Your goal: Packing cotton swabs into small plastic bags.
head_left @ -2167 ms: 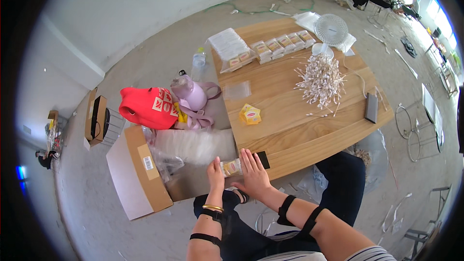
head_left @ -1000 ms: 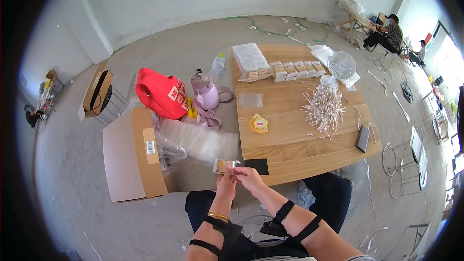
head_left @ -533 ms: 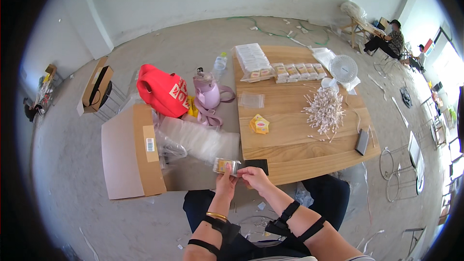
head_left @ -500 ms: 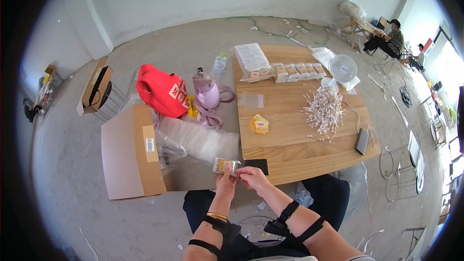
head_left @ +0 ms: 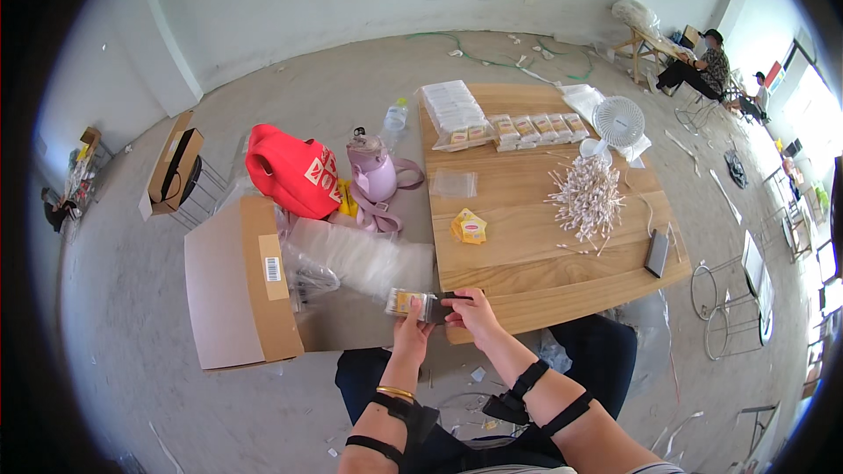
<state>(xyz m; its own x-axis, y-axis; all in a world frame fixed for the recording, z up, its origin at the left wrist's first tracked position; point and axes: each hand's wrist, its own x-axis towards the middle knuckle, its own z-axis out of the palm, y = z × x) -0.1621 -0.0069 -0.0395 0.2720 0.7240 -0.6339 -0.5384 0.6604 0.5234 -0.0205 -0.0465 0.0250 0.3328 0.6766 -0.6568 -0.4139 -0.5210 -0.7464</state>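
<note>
One filled packet point(head_left: 405, 302) stretches lengthwise left-to-right, its clear end point(head_left: 432, 305) rightward.

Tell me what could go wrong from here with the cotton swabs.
The clear packet of cotton swabs in the left hand might spill if its end is unsealed; I can't tell whether it is.
The loose cotton swab pile could scatter if bumped, since nothing walls it in.
The white fan stands right behind that pile and might topple onto it if knocked.

Head-worn fisheye, looking down across table point(head_left: 518, 272) from near edge.
</note>
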